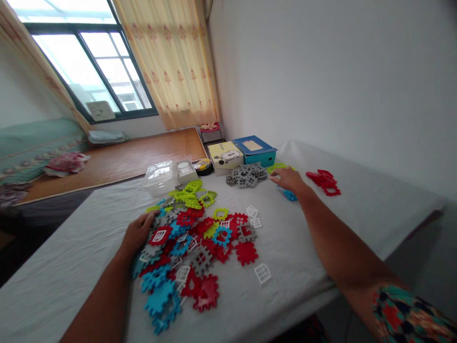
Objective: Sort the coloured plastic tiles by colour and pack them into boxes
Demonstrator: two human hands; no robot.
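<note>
A mixed pile of toothed plastic building tiles (200,259) in red, blue, grey and lime green spreads over the cloth. My left hand (137,232) lies against the pile's left edge, fingers stretched along it, gripping nothing visible. Farther away, my right hand (287,178) is closed, thumb and fingers together. A small pale spot shows at its fingertips; I cannot make out what it is. Just behind that hand are lime-green tiles (276,167), and a blue tile (290,195) lies below it. To its left sits a heap of grey tiles (246,176); red tiles (324,182) lie to its right.
Loose white window pieces (263,273) lie right of the pile. Along the back stand a clear plastic box (160,177), a white box (186,172), a black round container (203,166), a yellow box (225,157) and a blue box (255,150). A wall (339,85) bounds the right.
</note>
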